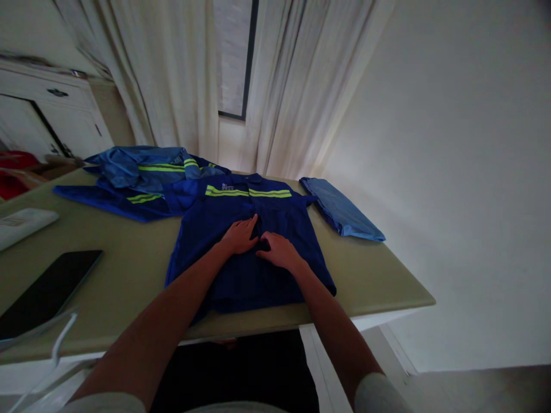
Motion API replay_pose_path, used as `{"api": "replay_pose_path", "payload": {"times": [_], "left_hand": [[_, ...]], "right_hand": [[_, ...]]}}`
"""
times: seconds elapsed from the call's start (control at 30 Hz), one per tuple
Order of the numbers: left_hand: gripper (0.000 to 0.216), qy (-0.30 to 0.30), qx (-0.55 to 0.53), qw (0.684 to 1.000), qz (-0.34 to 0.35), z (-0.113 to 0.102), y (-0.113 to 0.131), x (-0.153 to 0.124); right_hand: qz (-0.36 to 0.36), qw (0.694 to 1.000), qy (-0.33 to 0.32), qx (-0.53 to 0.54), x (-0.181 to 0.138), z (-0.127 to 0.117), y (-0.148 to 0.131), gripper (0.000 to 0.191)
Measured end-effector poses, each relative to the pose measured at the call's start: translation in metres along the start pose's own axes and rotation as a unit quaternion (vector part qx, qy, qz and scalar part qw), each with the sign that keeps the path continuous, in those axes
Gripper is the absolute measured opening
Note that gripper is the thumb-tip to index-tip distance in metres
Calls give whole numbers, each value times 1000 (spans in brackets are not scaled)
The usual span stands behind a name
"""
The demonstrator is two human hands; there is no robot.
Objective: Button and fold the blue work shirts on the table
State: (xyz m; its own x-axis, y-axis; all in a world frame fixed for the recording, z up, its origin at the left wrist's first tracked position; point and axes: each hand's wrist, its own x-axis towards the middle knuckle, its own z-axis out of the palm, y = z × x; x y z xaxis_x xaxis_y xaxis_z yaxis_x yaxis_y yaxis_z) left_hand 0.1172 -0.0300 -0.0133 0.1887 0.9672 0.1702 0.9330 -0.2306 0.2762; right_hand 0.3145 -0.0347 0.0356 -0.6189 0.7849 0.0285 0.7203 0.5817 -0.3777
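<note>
A dark blue work jacket (279, 281) lies spread front side up on the table, its collar away from me. Yellow-green reflective bands cross its chest, and a small white print sits on one side. My left hand (241, 235) lies flat on the jacket beside the front closure, fingers stretched out. Close to it, my right hand (280, 251) touches the closure with bent fingers, the thumb apart from them. One sleeve (116, 198) reaches out to the left; the other is mostly hidden.
Left behind the jacket lies a heap of blue garments (150, 163) with reflective bands. A folded blue garment in clear plastic (344, 209) rests at the right edge. A dark tablet or phone (51, 287), a white object (26, 223) and a white cable (58, 344) are at left.
</note>
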Motion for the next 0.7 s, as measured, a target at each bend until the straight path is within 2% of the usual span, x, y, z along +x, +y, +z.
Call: {"api": "replay_pose_path", "payload": {"times": [0.1, 0.2, 0.3, 0.4, 0.5, 0.7], "left_hand": [[49, 68, -28, 997, 13, -5, -4, -3], [23, 113, -30, 993, 32, -10, -5, -12], [16, 70, -39, 992, 95, -15, -4, -21], [24, 6, -41, 988, 149, -16, 2, -26], [28, -14, -42, 990, 136, -12, 14, -27], [8, -8, -134, 988, 76, -8, 26, -25]], "right_hand": [[53, 999, 4, -10, 12, 8, 4, 20], [53, 997, 49, 12, 10, 16, 11, 25], [33, 996, 68, 43, 7, 21, 23, 18], [21, 989, 88, 116, 11, 20, 38, 6], [19, 973, 87, 215, 16, 16, 51, 6], [37, 951, 65, 300, 15, 15, 59, 15]]}}
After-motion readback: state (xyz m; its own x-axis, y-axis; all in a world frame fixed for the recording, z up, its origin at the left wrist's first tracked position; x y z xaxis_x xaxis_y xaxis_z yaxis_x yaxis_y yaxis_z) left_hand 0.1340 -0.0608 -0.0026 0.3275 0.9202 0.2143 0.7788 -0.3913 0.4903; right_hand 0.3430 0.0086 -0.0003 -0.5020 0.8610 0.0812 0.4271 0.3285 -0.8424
